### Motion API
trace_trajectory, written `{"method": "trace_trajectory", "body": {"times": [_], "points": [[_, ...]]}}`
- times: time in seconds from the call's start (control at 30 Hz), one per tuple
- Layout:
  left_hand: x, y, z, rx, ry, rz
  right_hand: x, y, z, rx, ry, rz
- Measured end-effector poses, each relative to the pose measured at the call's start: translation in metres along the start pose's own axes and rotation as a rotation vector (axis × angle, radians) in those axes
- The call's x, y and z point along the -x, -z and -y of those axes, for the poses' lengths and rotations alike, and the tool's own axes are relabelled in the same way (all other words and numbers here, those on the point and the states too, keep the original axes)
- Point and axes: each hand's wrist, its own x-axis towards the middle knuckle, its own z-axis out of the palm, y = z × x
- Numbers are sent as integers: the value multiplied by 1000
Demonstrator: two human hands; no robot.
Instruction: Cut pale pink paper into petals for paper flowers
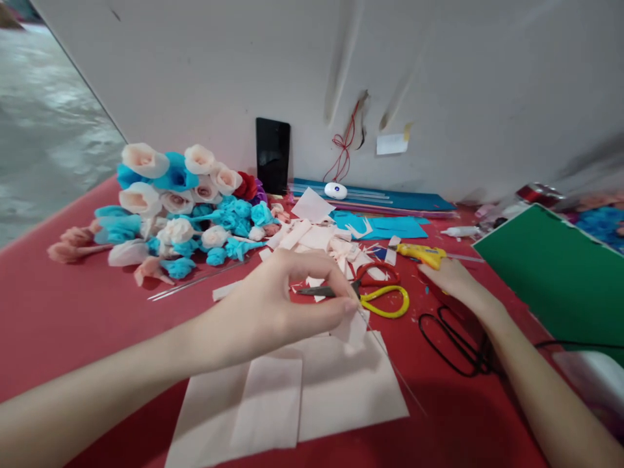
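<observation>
Pinched between the thumb and fingers of my left hand is a thin wire, its free end slanting down to the right. A small piece of pale pink crepe paper hangs at the pinch. Farther right, my right hand is closed round a yellow glue gun, whose nozzle points left and whose clear stick juts out behind; some fingers are hidden. Scissors with red and yellow handles lie partly behind my left fingers. Below my left hand are flat pale pink paper sheets.
Blue, pink and white paper flowers are heaped at the left. Paper scraps and blue sheets lie ahead. A phone leans on the wall. A black cable and green board are at the right.
</observation>
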Motion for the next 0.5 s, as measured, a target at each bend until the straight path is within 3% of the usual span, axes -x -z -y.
{"method": "trace_trajectory", "body": {"times": [0.13,0.27,0.3,0.37,0.5], "points": [[2,-2,1,48,-15,6,13,18,17,-5,-98,-125],[1,-2,3,75,-18,4,51,53,62,-196,71,-165],[0,-2,3,70,-18,3,63,60,75,-280,137,-131],[0,-2,4,60,-23,5,87,68,100,-670,318,-12],[0,-3,5,33,-56,32,110,68,130,-976,374,281]]}}
